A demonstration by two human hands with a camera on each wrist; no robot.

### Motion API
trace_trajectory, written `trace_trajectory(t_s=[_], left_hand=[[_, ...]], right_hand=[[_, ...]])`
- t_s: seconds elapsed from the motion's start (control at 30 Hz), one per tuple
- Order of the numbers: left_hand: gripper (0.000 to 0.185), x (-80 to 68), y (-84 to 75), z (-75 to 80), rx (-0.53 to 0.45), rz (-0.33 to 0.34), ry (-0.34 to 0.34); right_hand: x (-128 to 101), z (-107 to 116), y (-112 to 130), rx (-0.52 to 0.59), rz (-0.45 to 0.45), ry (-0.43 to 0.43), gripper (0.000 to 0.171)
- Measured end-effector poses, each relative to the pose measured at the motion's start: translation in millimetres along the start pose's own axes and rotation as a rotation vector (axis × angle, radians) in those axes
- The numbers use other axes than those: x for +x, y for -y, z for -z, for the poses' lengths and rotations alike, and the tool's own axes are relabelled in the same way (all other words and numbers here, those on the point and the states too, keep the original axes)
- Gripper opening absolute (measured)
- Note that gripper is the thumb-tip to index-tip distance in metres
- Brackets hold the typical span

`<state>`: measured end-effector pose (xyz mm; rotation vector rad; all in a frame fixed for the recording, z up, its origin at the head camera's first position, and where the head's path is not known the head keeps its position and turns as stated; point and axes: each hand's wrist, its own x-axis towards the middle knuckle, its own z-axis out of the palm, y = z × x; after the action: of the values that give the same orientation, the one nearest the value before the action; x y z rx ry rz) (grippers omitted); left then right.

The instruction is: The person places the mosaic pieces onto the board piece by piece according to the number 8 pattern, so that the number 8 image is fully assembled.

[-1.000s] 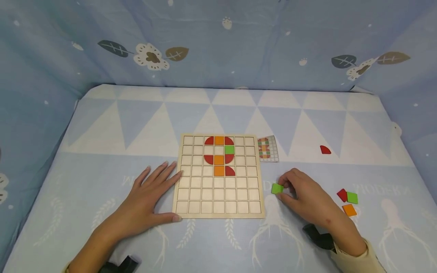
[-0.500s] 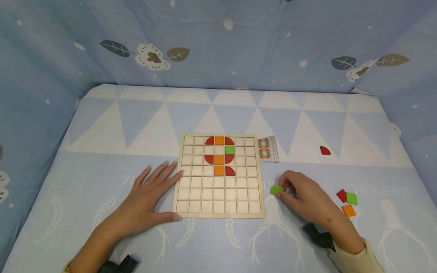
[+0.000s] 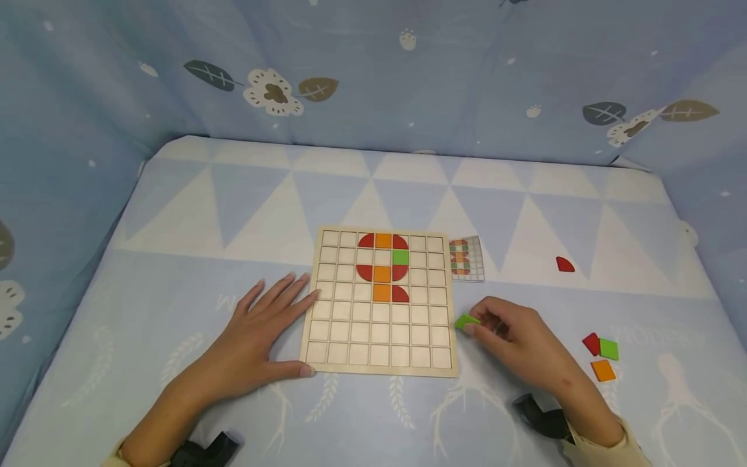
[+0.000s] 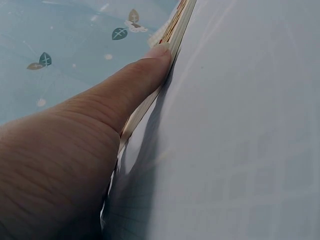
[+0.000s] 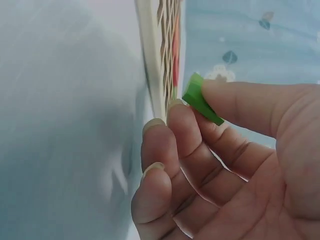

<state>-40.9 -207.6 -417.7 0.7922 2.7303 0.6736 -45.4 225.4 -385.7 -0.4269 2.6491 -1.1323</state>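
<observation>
A wooden grid board (image 3: 356, 353) lies on the table, with red quarter-circle, orange square and green square tiles set in its upper middle cells. My left hand (image 3: 257, 344) rests flat with spread fingers, its fingertips and thumb touching the board's left edge. In the left wrist view the thumb (image 4: 125, 85) lies against that edge. Just off the board's right side, my right hand (image 3: 513, 331) pinches a green square tile (image 3: 466, 322) between thumb and fingers. The right wrist view shows this green tile tilted, its far corner free of the fingers.
A patterned card (image 3: 469, 259) lies against the board's upper right edge. To the right sit a loose red quarter-circle (image 3: 565, 264), a red tile (image 3: 591, 344), a green tile (image 3: 609, 349) and an orange tile (image 3: 604, 370). A blue curtain (image 3: 362, 78) stands behind the table.
My right hand has moved slightly left with the green tile, closer to the board, and the tile has tilted. The left hand stays on the board's edge. The head view has shifted a little.
</observation>
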Motion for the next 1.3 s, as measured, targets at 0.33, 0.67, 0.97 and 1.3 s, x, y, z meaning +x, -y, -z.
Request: trace_trajectory(t_s=[0.33,0.67,0.97,1.3], left_hand=[[0.109,1.6,-1.5,1.2,0.004,0.021,0.020],[0.109,2.1,-1.0,1.4,0.004,0.012,0.014],[0.108,2.0,-1.4,-2.9,-0.008,0.000,0.000],[0.108,0.4,0.6,0.1,0.024,-0.021,-0.019]], right_hand=[[11,3,19,-0.030,0.063,0.008,0.014],[34,-10,42,-0.070,0.137,0.033,0.012],[58,-31,49,-0.104,0.154,0.124,0.003],[64,-38,43,-0.103,0.152,0.137,0.004]])
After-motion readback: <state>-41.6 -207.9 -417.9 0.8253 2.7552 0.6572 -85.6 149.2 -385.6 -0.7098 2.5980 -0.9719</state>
